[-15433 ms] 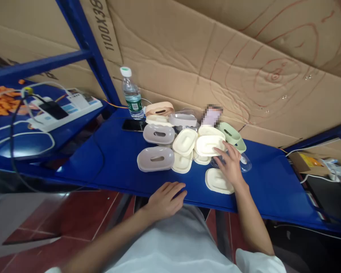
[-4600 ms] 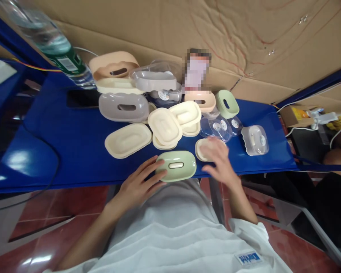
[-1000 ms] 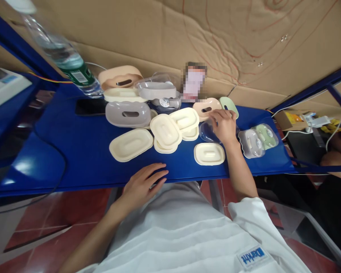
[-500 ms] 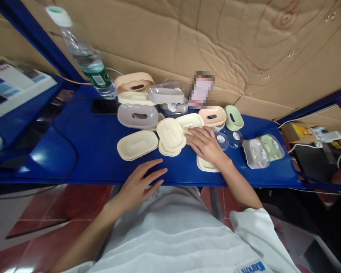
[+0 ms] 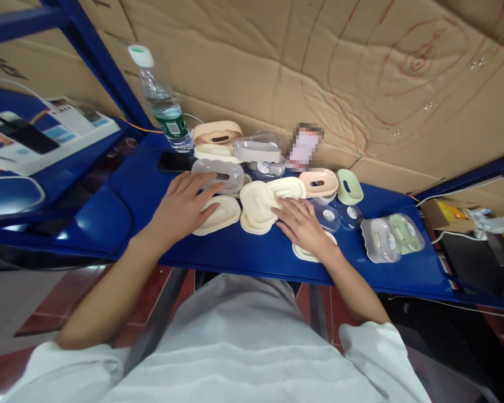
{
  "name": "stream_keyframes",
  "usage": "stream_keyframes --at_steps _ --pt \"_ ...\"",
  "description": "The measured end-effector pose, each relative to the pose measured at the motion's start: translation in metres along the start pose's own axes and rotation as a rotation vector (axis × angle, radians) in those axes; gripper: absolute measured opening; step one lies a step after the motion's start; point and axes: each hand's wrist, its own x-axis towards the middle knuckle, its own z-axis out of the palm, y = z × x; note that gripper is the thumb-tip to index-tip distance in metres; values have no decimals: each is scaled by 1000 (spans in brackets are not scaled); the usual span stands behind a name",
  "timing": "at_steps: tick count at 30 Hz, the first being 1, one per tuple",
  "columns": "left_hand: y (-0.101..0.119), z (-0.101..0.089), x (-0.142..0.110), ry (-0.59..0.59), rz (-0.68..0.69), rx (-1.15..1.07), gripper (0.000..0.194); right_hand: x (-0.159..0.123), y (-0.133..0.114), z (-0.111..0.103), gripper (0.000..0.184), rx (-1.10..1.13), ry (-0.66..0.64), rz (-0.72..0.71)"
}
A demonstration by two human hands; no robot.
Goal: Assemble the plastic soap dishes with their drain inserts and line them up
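Right of my slotted grey tray (image 5: 218,166), rounded cream lids (image 5: 256,201) lie overlapping; a longer cream lid (image 5: 224,215) lies in front.

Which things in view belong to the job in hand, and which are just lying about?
Apparently in the job:
cream pieces, by the right hand
grey slotted shell, by the left hand
peach slotted shell
green slotted shell
clear covers
two covered cases

Apparently just lying about:
water bottle
flat black phone
power strip
cardboard box
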Motion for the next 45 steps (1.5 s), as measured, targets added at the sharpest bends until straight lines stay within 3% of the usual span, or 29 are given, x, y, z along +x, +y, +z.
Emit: stream_keyframes --at_steps 7,12,19,23,29,35,39,45 --pt "-18 20 5 3 -96 49 35 0 -18 14 44 36 -44 -129" --pt "-17 16 7 27 -33 34 35 1 -19 24 45 18 1 -155" --pt "7 7 -15 172 130 -161 28 1 -11 21 35 10 62 -152" --pt "24 3 -38 221 169 -215 38 -4 -5 4 36 119 105 -139" --pt "46 -3 -70 226 182 -285 48 -36 -36 -25 36 324 116 -152" --pt "71 5 -94 186 253 -384 44 -71 -77 0 39 419 43 -129" --pt "79 16 -96 147 267 -406 44 -83 -77 17 45 418 57 -65" --pt "87 14 -96 93 316 -342 42 -94 -72 14 40 400 122 57"
